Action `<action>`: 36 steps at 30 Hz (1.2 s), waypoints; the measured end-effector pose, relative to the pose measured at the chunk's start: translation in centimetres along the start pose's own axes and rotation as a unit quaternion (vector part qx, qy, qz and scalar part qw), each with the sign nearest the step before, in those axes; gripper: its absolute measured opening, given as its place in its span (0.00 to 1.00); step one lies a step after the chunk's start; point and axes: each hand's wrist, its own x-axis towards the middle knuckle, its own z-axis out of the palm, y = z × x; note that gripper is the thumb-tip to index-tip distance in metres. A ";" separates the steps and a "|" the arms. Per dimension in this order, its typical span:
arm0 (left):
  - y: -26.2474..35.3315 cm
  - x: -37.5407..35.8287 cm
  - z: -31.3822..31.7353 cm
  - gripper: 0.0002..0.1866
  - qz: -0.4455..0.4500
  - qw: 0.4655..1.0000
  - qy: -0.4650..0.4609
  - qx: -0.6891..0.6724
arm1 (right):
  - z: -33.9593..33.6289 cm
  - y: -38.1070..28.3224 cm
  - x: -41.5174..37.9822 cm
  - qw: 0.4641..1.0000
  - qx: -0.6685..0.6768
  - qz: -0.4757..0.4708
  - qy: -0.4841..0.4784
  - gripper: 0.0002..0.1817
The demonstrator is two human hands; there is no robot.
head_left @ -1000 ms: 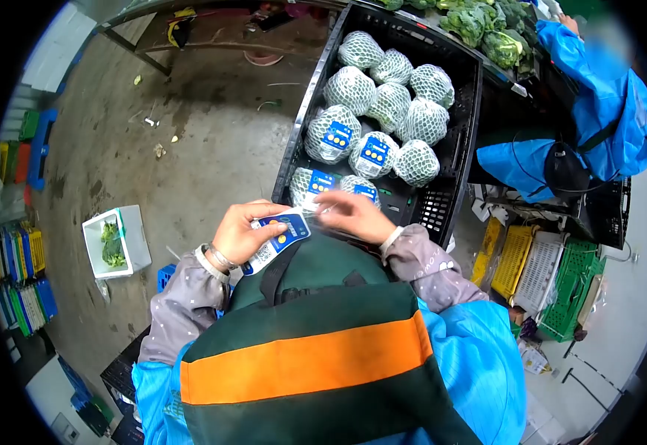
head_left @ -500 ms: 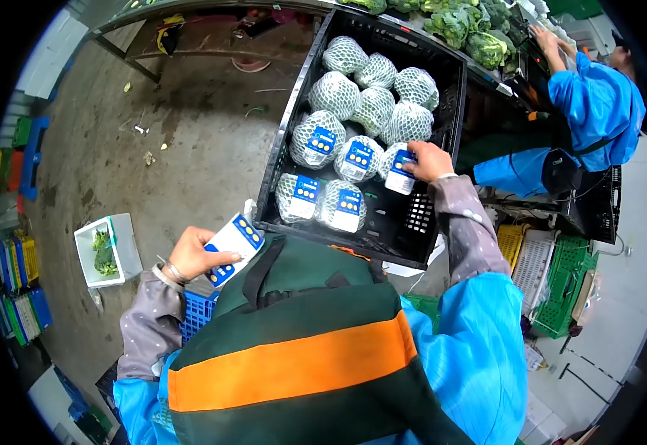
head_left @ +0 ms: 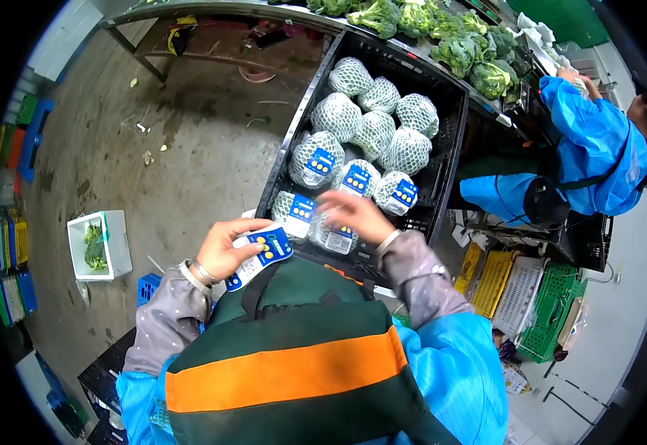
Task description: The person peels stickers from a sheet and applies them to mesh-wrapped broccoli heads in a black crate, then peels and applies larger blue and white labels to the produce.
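My left hand (head_left: 223, 254) pinches a stack of blue and white labels (head_left: 264, 251) in front of the green and orange apron. Over the near part of the black crate (head_left: 442, 178), my right hand (head_left: 357, 215) is blurred by motion, above a net-wrapped piece (head_left: 331, 236) with a label. Whether its fingers hold anything is not clear. Several round pieces in white foam netting fill the crate. The nearer ones bear blue labels, among them one at the right (head_left: 395, 193); the farther ones (head_left: 336, 117) show none.
Broccoli heads (head_left: 453, 55) lie on the table beyond the crate. A co-worker in blue sleeves (head_left: 598, 141) is at the right. A white foam box (head_left: 119, 245) with broccoli stands on the floor at left. Yellow, white and green crates (head_left: 553, 311) are at lower right.
My right hand has left the label on the right-hand piece and moved left and nearer to my left hand. My left hand, with the labels, has shifted right. The view has shifted slightly.
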 end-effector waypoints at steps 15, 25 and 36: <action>-0.5 -3.8 -3.0 0.15 -0.221 0.967 0.013 0.126 | -17.5 -5.5 5.9 0.885 -0.437 -0.088 0.130 0.22; -1.1 -33.2 -13.6 0.05 -0.476 0.547 0.245 0.644 | -23.0 2.5 5.7 0.758 -0.610 -0.006 0.233 0.30; -4.5 -8.0 -9.0 0.09 -0.224 0.954 0.070 0.189 | -6.2 -0.6 5.8 0.988 -0.114 -0.069 0.073 0.19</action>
